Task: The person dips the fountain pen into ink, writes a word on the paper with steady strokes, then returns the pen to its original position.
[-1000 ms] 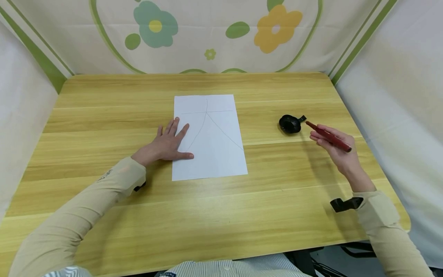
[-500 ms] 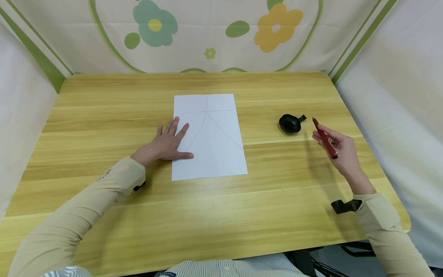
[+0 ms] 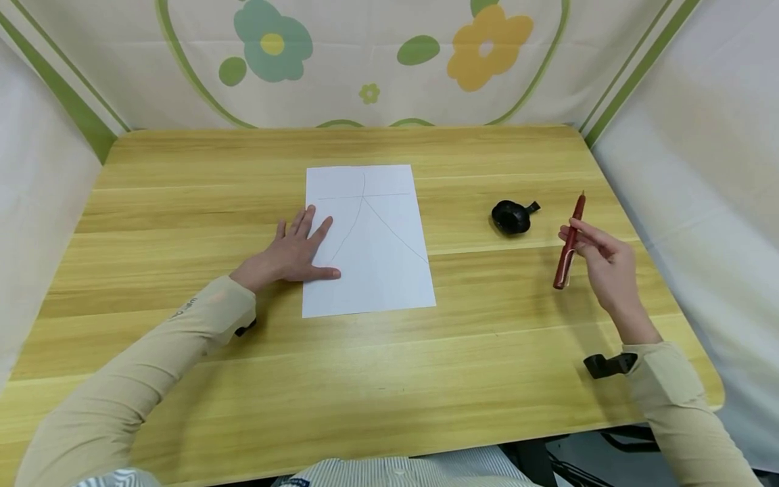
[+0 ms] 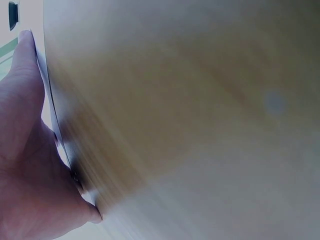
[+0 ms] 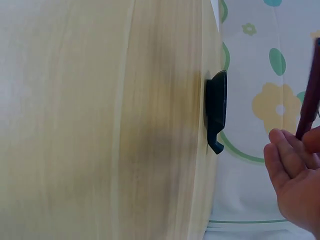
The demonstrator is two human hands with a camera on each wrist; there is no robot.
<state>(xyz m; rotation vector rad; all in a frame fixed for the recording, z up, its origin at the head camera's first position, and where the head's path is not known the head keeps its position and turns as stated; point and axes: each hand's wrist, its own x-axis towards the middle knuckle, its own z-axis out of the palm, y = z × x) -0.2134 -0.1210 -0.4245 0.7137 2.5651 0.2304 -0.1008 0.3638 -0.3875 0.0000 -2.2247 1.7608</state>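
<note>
A white sheet of paper (image 3: pixel 377 284) with several thin drawn lines lies on the table. My left hand (image 3: pixel 292 256) rests flat on the sheet's left edge, fingers spread. In the left wrist view that hand (image 4: pixel 30 150) shows at the left side. Over the table's right side, my right hand (image 3: pixel 605 264) pinches a dark red pen (image 3: pixel 567 253) between thumb and fingers, its tip pointing to the far side. The right wrist view shows the pen (image 5: pixel 311 90) partly cut off at the edge. To the left of this hand sits a small black dish with a short handle (image 3: pixel 511 218).
The wooden table (image 3: pixel 365 379) has its far edge against a white cloth (image 3: pixel 353 61) printed with flowers. White cloth walls stand at left and right. A black wrist camera (image 3: pixel 610 365) juts from the right sleeve.
The pen has turned in my right hand: its tip swung from the left toward the far side, and its rear end moved left. My left hand and the paper stay put.
</note>
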